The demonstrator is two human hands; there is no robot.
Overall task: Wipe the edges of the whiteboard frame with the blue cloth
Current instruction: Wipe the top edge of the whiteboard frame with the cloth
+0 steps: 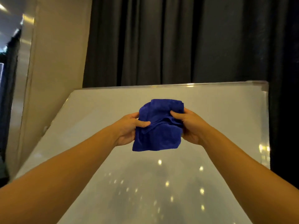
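Note:
A folded blue cloth (159, 126) hangs in the air in front of the whiteboard (100, 120), held on both sides. My left hand (129, 128) pinches its left edge with the thumb on top. My right hand (188, 125) grips its right edge, thumb pressed into the fold. The board's pale surface fills the lower middle of the view and reflects small lights. Its thin metal frame (178, 85) runs along the top edge, with a grey corner piece (263, 86) at the upper right. The cloth is away from the frame, over the board's middle.
Dark grey curtains (161, 41) hang behind the board and down its right side. A beige wall (56, 54) stands to the left, with a glass panel (9, 62) beyond it. The board's left frame edge (53, 122) slants down toward the left.

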